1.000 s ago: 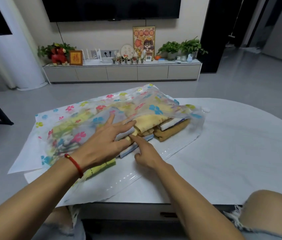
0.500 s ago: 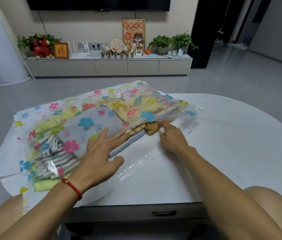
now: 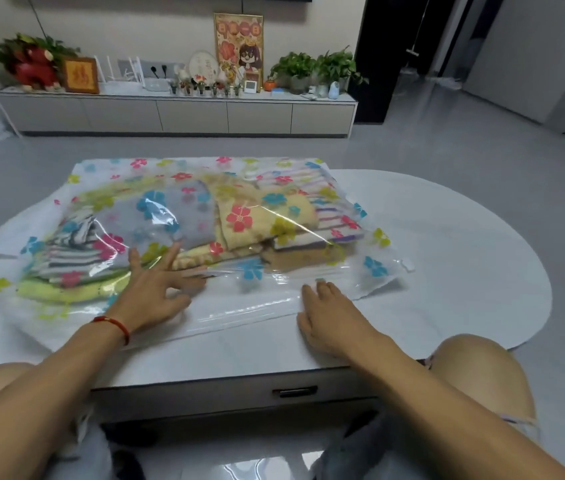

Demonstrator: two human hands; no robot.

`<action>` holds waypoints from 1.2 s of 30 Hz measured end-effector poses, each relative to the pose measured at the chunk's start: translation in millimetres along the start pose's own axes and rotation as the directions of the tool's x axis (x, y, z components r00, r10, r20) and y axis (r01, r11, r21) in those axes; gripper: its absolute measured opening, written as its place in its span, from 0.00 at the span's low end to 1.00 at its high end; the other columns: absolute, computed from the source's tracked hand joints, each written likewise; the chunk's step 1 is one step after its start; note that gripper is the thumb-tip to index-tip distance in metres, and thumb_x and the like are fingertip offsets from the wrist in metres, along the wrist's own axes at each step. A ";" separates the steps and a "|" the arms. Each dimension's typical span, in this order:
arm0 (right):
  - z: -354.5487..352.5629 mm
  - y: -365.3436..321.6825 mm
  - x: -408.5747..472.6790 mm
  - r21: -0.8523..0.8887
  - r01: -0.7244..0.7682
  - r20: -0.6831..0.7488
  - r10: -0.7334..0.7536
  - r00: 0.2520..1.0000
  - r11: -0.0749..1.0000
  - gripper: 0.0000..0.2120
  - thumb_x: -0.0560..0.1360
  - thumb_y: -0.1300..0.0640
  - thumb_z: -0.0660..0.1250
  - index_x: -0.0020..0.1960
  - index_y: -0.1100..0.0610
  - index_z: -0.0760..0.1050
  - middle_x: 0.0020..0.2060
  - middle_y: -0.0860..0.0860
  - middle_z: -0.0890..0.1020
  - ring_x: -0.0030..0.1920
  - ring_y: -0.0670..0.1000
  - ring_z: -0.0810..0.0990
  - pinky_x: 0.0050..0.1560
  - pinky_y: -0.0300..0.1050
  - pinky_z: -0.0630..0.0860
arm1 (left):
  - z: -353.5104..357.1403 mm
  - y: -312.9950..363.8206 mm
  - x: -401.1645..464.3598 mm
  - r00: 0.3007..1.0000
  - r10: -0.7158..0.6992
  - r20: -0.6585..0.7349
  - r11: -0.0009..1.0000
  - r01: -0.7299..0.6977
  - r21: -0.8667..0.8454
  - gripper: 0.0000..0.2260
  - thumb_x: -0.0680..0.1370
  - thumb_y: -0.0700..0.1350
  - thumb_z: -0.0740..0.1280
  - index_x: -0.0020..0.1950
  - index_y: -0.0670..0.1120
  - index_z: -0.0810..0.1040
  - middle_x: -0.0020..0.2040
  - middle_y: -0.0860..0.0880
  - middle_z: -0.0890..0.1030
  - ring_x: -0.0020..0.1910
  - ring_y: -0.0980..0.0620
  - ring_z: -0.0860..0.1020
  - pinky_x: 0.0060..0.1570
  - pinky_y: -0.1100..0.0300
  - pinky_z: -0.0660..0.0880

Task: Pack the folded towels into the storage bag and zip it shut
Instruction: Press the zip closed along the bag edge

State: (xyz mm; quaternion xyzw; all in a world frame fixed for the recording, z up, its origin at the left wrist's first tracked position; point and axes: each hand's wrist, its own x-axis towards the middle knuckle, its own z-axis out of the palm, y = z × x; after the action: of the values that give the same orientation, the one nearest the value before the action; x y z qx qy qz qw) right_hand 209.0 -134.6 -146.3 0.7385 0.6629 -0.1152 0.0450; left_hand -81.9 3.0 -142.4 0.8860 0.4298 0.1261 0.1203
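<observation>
Clear plastic storage bag (image 3: 204,216) printed with pink, blue and yellow-green flowers lies flat on the white oval surface (image 3: 464,258), filling most of its left and middle. Folded towels (image 3: 267,216) sit inside, visible through the plastic: grey one centre-left, yellow one in the middle, purple-striped one at right, grey-striped and lime-green ones at near left, a tan one low at near centre. The bag's near edge is a clear flap with a pale closure strip (image 3: 256,306) running left to right; cannot tell if it is sealed.

Left hand (image 3: 151,292) rests palm down on the bag's near-left part, fingers (image 3: 173,251) spread apart, tips touching the plastic over the grey towel's near edge. Red cord bracelet (image 3: 114,323) on that wrist. Right hand (image 3: 333,317) lies flat on the near flap, right of centre, fingers (image 3: 322,289) loosely together and extended, tips on the plastic just near of the tan towel. Neither hand grips anything; both press flat.

Writing: a framed gold plaque (image 3: 80,75) on the far cabinet (image 3: 177,112) carries a character, too small to read. The poster (image 3: 238,46) beside it has top characters, also unreadable.
</observation>
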 end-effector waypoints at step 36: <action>-60.9 193.5 35.4 0.851 -0.407 0.311 0.307 0.899 0.331 0.11 0.65 0.57 0.69 0.25 0.52 0.78 0.27 0.48 0.78 0.33 0.50 0.73 0.28 0.39 0.62 | 125.2 296.7 142.5 0.767 0.478 -0.427 0.876 -0.454 0.165 0.05 0.69 0.42 0.75 0.39 0.42 0.82 0.34 0.45 0.80 0.31 0.43 0.78 0.27 0.56 0.69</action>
State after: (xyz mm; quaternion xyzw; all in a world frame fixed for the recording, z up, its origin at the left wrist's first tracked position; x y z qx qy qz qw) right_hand 410.5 -109.7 -112.1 0.7655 0.3142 -0.4731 -0.3023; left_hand 261.3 -75.8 -147.5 0.9127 0.2155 0.3447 -0.0418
